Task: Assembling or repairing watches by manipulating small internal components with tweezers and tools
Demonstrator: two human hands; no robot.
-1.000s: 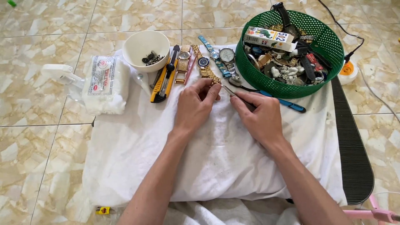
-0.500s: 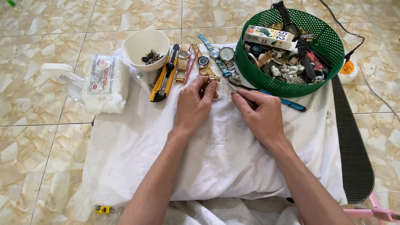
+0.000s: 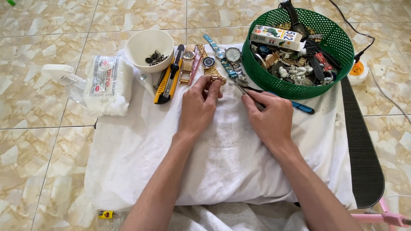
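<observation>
The left hand [image 3: 198,105] rests on a white cloth [image 3: 222,158] spread over the tiled floor [image 3: 38,141], its fingertips pinched on the clasp end of a gold-coloured wristwatch [image 3: 210,68] that lies at the cloth's far edge. The right hand [image 3: 270,117] is closed around a slim metal tool [image 3: 245,90] (it reads as tweezers, though the tip is too small to confirm), with the point directed at the same watch band beside the left fingertips. As a judgement of progress: the watch appears intact, with its band attached and no loose parts visible on the cloth in front of it, so the work on the band looks to be at an early stage. A row of further watches [image 3: 227,57] and a yellow utility knife [image 3: 168,81] lie untouched just beyond the hands. Containers: a white bowl [image 3: 139,42] holds a small heap of dark metal pieces; a green plastic basket [image 3: 334,40] is filled with watch parts, straps and a small cardboard box [image 3: 276,37]. A blue-handled tool [image 3: 302,107] lies by the basket, and a packet of white cotton [image 3: 107,85] sits left of the bowl.
</observation>
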